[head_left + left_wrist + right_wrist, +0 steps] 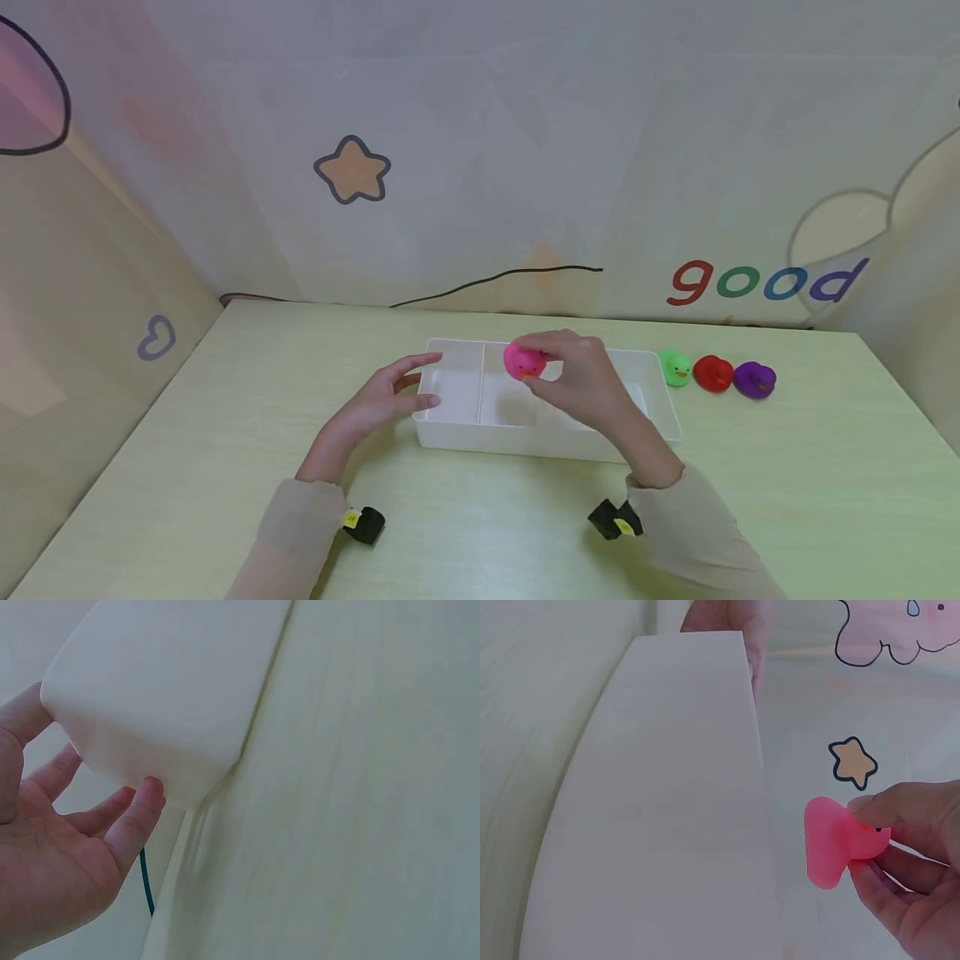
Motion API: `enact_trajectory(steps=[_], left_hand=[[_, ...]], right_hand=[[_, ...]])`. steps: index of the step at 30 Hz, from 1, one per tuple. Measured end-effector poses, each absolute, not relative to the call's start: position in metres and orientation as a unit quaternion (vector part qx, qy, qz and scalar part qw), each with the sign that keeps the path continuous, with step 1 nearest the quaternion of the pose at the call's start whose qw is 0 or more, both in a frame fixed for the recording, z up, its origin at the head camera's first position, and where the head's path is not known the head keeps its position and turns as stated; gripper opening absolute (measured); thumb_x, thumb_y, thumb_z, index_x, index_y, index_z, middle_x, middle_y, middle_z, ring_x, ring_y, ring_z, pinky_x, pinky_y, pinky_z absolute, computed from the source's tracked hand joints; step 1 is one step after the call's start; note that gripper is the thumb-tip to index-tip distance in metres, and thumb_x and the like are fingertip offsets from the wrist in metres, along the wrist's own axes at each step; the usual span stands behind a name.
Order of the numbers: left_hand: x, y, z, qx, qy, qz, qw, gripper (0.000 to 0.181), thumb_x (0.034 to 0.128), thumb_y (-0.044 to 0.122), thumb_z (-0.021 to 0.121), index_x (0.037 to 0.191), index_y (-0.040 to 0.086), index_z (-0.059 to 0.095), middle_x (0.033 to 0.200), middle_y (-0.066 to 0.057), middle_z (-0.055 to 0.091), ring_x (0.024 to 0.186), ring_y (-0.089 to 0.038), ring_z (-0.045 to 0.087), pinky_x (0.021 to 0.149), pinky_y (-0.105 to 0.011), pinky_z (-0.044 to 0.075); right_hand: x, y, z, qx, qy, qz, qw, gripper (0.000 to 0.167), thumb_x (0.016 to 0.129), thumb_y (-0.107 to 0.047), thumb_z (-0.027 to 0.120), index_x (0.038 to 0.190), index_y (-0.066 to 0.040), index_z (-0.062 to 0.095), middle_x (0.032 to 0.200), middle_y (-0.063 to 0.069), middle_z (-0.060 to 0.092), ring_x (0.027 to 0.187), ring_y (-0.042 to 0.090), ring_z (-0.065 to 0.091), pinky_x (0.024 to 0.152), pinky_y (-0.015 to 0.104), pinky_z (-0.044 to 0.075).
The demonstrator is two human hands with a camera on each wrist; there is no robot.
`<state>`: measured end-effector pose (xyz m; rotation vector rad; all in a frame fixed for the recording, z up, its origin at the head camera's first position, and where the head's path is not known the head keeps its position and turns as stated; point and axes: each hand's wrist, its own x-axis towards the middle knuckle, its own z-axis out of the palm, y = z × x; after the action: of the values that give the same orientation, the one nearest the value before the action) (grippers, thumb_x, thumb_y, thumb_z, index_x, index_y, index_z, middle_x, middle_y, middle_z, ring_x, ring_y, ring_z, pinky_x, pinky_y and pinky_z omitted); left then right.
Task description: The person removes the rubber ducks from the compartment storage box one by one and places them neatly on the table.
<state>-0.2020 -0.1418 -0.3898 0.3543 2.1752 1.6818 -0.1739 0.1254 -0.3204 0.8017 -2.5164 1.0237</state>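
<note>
A pink rubber duck point(523, 361) is pinched between the thumb and fingers of my right hand point(588, 382), above a white divided box point(487, 437). In the right wrist view the duck point(826, 844) is gripped by its head, its base facing the box. At the box's left end is my left hand point(371, 406), its fingers spread and touching the end wall, as the left wrist view shows the fingers point(139, 817) there. One divider point(481, 383) shows toward the left; my right hand and forearm hide part of the box's right half.
To the right of the box a green duck point(676, 367), a red duck point(713, 374) and a purple duck point(754, 380) stand in a row on the pale table point(480, 525). A printed cloth wall point(480, 167) rises behind the table.
</note>
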Motion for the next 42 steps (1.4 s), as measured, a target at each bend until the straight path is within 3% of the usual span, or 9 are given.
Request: enact_trajectory(steps=[11, 17, 23, 25, 28, 32, 37, 39, 42], left_hand=[[-0.202, -0.142, -0.389, 0.128, 0.776, 0.590, 0.183, 0.064, 0.0793, 0.024, 0.071, 0.136, 0.026, 0.042, 0.146, 0.004, 0.026, 0.133, -0.030, 0.025, 0.104, -0.054, 0.024], [-0.201, -0.142, -0.389, 0.124, 0.775, 0.591, 0.184, 0.063, 0.0792, 0.023, 0.071, 0.136, 0.025, 0.042, 0.146, 0.003, 0.026, 0.133, -0.028, 0.026, 0.104, -0.053, 0.025], [-0.201, -0.143, -0.388, 0.124, 0.772, 0.595, 0.185, 0.064, 0.0788, 0.024, 0.071, 0.135, 0.026, 0.042, 0.146, 0.004, 0.027, 0.133, -0.028, 0.027, 0.104, -0.052, 0.026], [-0.201, -0.143, -0.388, 0.125, 0.771, 0.596, 0.184, 0.064, 0.0789, 0.023, 0.071, 0.135, 0.025, 0.042, 0.146, 0.004, 0.027, 0.133, -0.028, 0.027, 0.104, -0.052, 0.026], [-0.201, -0.142, -0.388, 0.124, 0.772, 0.596, 0.184, 0.064, 0.0789, 0.023, 0.071, 0.135, 0.026, 0.042, 0.146, 0.004, 0.027, 0.133, -0.028, 0.026, 0.104, -0.052, 0.026], [-0.201, -0.141, -0.389, 0.121, 0.774, 0.594, 0.183, 0.063, 0.0790, 0.023, 0.071, 0.135, 0.026, 0.042, 0.146, 0.004, 0.027, 0.133, -0.028, 0.026, 0.104, -0.052, 0.026], [-0.200, -0.140, -0.389, 0.120, 0.776, 0.592, 0.182, 0.063, 0.0793, 0.022, 0.071, 0.135, 0.027, 0.043, 0.146, 0.004, 0.027, 0.133, -0.028, 0.026, 0.104, -0.052, 0.025], [-0.200, -0.140, -0.388, 0.120, 0.776, 0.593, 0.181, 0.062, 0.0794, 0.022, 0.071, 0.135, 0.027, 0.043, 0.146, 0.004, 0.027, 0.133, -0.028, 0.026, 0.104, -0.052, 0.026], [-0.200, -0.140, -0.388, 0.123, 0.775, 0.593, 0.181, 0.062, 0.0797, 0.022, 0.070, 0.135, 0.026, 0.043, 0.145, 0.004, 0.028, 0.133, -0.028, 0.027, 0.103, -0.052, 0.026]], right_hand=[[-0.166, 0.177, -0.319, 0.169, -0.901, 0.388, 0.095, 0.040, 0.070, 0.002, 0.074, 0.109, 0.001, 0.064, 0.106, 0.017, 0.063, 0.092, 0.031, 0.062, 0.076, 0.043, 0.052], [-0.162, 0.205, -0.321, 0.096, -0.905, 0.412, 0.039, 0.040, 0.075, -0.002, 0.070, 0.115, -0.001, 0.062, 0.112, 0.017, 0.061, 0.097, 0.032, 0.061, 0.070, 0.031, 0.054], [-0.160, 0.232, -0.322, 0.057, -0.906, 0.419, 0.028, 0.044, 0.077, -0.008, 0.071, 0.119, -0.001, 0.059, 0.118, 0.019, 0.058, 0.100, 0.034, 0.060, 0.066, 0.020, 0.052], [-0.159, 0.241, -0.323, 0.050, -0.908, 0.414, 0.035, 0.044, 0.078, -0.010, 0.071, 0.119, -0.002, 0.059, 0.117, 0.019, 0.058, 0.096, 0.031, 0.061, 0.065, 0.019, 0.051], [-0.158, 0.253, -0.324, 0.044, -0.909, 0.412, 0.049, 0.043, 0.078, -0.013, 0.071, 0.119, -0.001, 0.059, 0.115, 0.020, 0.059, 0.087, 0.013, 0.063, 0.064, 0.018, 0.051], [-0.157, 0.271, -0.326, 0.027, -0.911, 0.406, 0.068, 0.045, 0.079, -0.016, 0.071, 0.120, 0.000, 0.058, 0.111, 0.018, 0.060, 0.077, -0.011, 0.055, 0.064, 0.015, 0.050], [-0.159, 0.299, -0.335, 0.000, -0.906, 0.416, 0.074, 0.051, 0.078, -0.020, 0.073, 0.121, 0.001, 0.057, 0.109, 0.012, 0.059, 0.076, -0.012, 0.055, 0.064, 0.014, 0.050], [-0.162, 0.310, -0.341, -0.028, -0.900, 0.429, 0.079, 0.049, 0.076, -0.020, 0.074, 0.119, -0.003, 0.059, 0.108, 0.007, 0.061, 0.075, -0.011, 0.056, 0.063, 0.012, 0.049], [-0.163, 0.323, -0.344, -0.043, -0.898, 0.430, 0.081, 0.048, 0.078, -0.021, 0.073, 0.121, -0.004, 0.059, 0.113, 0.010, 0.059, 0.076, -0.012, 0.055, 0.063, 0.011, 0.049]])
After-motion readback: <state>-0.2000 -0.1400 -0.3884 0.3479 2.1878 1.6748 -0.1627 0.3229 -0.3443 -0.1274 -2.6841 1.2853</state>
